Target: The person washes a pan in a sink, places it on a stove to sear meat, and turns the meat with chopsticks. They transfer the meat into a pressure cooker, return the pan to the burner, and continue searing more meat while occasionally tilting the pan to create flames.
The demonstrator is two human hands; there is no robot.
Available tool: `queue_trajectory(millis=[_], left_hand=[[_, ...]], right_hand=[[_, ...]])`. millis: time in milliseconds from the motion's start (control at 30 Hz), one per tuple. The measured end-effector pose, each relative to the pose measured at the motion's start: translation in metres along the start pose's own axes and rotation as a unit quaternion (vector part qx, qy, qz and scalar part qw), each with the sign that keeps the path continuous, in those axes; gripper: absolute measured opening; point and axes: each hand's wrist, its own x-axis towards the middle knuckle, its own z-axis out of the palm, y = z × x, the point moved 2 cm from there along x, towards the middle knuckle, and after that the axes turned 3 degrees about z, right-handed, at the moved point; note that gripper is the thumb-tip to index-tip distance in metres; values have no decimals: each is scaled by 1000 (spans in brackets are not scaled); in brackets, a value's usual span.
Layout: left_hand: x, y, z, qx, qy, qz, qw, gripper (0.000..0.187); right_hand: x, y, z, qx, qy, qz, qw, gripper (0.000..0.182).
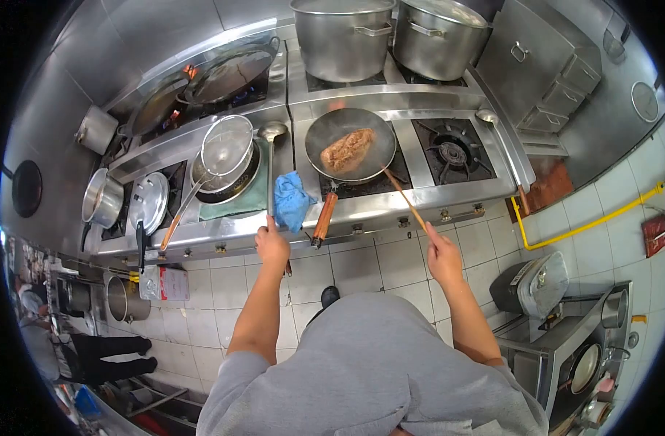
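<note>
My left hand (pixel 273 247) is closed round the lower end of a long metal ladle (pixel 272 149), whose bowl rests on the stove top. In my right hand (pixel 444 256) is a long thin wooden-handled utensil (pixel 406 198); its far end reaches the near right rim of the wok. The wok (pixel 376 167) sits on a burner and holds a browned lump of food (pixel 349 150). Its wooden handle (pixel 325 218) points towards me, between my hands. Beside the ladle lies a crumpled blue cloth (pixel 292 200) on the stove's front.
A mesh strainer (pixel 228 145) lies over another pan at left, with a lidded pot (pixel 149 202) farther left. Two large stockpots (pixel 343 47) stand behind. To the right are a bare burner (pixel 451 152) and a yellow pipe (pixel 601 221). Another person (pixel 93 356) stands at lower left.
</note>
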Motion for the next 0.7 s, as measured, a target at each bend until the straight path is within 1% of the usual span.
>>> queue_trajectory(millis=[33,100,133,167,200,233,267,300,333,367,433,467,533,567,633,700], left_hand=[[3,5,0,-3,1,-4,1000,49],[-3,42,-26,36,40,40,998,45],[4,49,-14,-47,78,103,991,43],[11,56,-3,-129,115,165,971,43],[15,75,-8,-298,-18,186,936,41],[11,96,-19,-454,-149,198,856,39],[4,105,-29,-457,-147,197,855,39],[-4,114,-35,-560,-293,86,770,36],[-10,121,-38,-634,-425,-26,646,33],[-12,125,-39,-637,-423,-23,644,33],[-17,127,-38,-649,-413,-55,636,30],[-18,128,-43,-644,-406,-57,646,28],[-15,126,-45,-639,-408,-66,649,27],[-14,125,-45,-632,-409,-74,654,27],[-10,121,-43,-637,-407,-68,651,26],[-11,119,-42,-642,-407,-63,647,25]], right_hand=[[12,-13,-4,-2,-1,-4,1000,45],[37,-43,-8,-140,-41,-27,989,45],[49,-61,-10,-142,-42,-29,989,45],[61,-80,-12,-182,-49,-39,981,38],[74,-96,-10,-221,-55,-49,972,33],[87,-110,-4,-236,-93,-63,965,31],[99,-126,3,-250,-130,-78,956,30],[115,-143,14,-283,-157,-66,944,29],[127,-157,28,-315,-182,-54,930,30],[133,-165,39,-318,-179,-56,930,30],[145,-172,62,-274,-154,-52,948,38],[153,-168,79,-277,-154,-53,947,38],[170,-161,105,-251,-94,-72,961,43],[174,-162,106,-253,-95,-75,960,43],[182,-164,108,-241,-117,-49,962,44],[168,-182,73,-238,-153,-10,959,43]])
